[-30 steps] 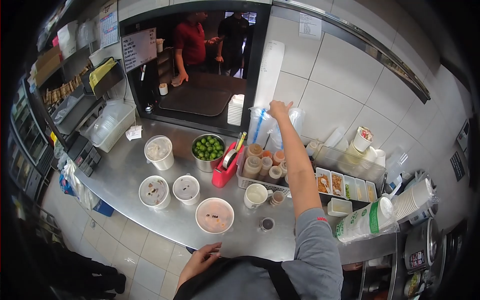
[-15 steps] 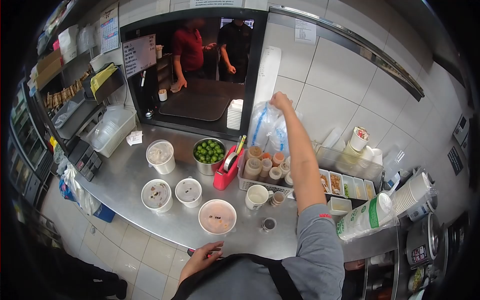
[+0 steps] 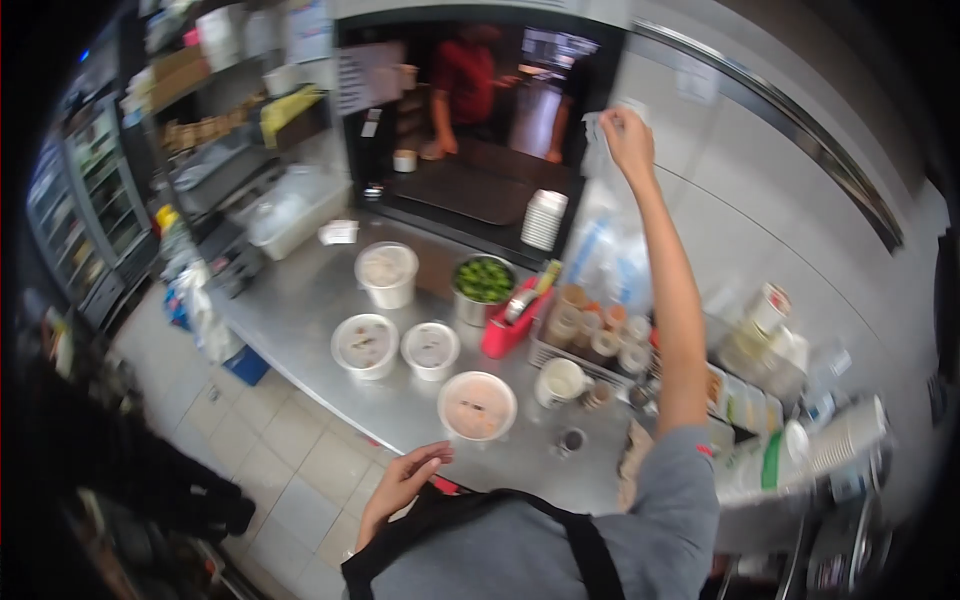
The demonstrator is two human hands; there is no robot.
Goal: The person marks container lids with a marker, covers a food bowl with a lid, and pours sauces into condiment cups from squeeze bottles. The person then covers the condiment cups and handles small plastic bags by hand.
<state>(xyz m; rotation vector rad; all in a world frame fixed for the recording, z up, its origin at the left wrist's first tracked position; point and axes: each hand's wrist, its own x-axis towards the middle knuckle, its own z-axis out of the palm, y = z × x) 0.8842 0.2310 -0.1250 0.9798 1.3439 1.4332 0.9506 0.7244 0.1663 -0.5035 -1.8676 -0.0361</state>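
My right hand [image 3: 628, 140] is raised high by the right edge of the serving window, its fingers pinched on a thin, translucent plastic bag [image 3: 594, 145] that is blurred by motion. Below it hang clear bags with blue print [image 3: 610, 258]. My left hand [image 3: 408, 480] is low at the counter's front edge, fingers stretched out and holding nothing visible. Nearest to it is a lidded tub of orange food [image 3: 477, 406]. Behind that tub are two smaller lidded tubs [image 3: 365, 346] [image 3: 431, 350] and a taller white one [image 3: 387, 273].
A pot of green limes [image 3: 484, 279], a red tape dispenser [image 3: 515, 322], a basket of sauce cups [image 3: 575, 362] and a white mug [image 3: 561, 383] stand on the steel counter. Stacked cups [image 3: 845, 440] lie at right. Two people are beyond the window; a red shirt [image 3: 464, 85] shows.
My right hand has risen from the hanging bags, now with a translucent bag in its fingers. The whole view has shifted, so the counter sits farther right. My left hand stays near the counter edge.
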